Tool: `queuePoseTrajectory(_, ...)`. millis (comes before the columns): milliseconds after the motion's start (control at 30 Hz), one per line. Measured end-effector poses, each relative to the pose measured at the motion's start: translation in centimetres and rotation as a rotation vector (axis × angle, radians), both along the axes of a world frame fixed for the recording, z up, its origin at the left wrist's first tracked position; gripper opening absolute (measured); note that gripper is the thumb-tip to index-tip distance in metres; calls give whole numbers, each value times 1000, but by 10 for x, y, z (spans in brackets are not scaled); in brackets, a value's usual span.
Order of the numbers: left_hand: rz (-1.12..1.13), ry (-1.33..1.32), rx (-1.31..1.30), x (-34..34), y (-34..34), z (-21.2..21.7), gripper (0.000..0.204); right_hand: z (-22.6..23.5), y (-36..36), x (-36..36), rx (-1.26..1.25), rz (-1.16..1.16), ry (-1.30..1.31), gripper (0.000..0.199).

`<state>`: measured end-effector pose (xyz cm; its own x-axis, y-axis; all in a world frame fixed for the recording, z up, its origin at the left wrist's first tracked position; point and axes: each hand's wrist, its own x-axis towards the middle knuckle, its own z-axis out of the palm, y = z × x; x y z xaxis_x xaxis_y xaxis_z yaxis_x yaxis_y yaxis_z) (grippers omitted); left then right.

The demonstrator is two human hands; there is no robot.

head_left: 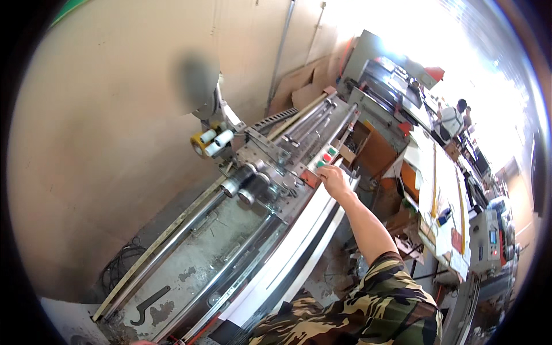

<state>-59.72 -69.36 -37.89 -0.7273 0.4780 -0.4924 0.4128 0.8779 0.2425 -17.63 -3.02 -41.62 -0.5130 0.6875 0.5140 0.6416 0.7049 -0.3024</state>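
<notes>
My right hand (334,179) reaches out along a bare forearm from a camouflage sleeve (374,305). Its fingertips rest on the small control panel (325,158) of a long metal machine (259,190), beside the panel's green and red push buttons. The hand holds nothing. Steel rollers (241,183) and parallel rods (310,123) lie just left of the hand. My left hand is out of view.
Yellow and white tape rolls (210,141) sit on the machine's upper left. A black hook wrench (150,303) lies on the machine bed. Cardboard sheets (299,86) lean on the wall. White sheet stacks (437,190), more machines (491,238) and another person (454,118) are on the right.
</notes>
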Motion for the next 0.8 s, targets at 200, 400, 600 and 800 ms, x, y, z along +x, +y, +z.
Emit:
queuePoseTrajectory(200, -174, -259, 166, 127, 52, -47, 23, -119, -82, 46, -221, -124, -503, 19)
queuePoseTrajectory(400, -209, -416, 189, 153, 38, -188, 38, -171, -122, 47, -325, -27, -488, 16)
queuePoseTrajectory(600, -396, -29, 173, 188, 123, -150, 33, -153, -120, 71, -441, 51, -581, 11)
queuePoseTrajectory(800, -592, 139, 365, 259, 265, -152, 26, -153, -80, 82, -512, 157, -275, 15)
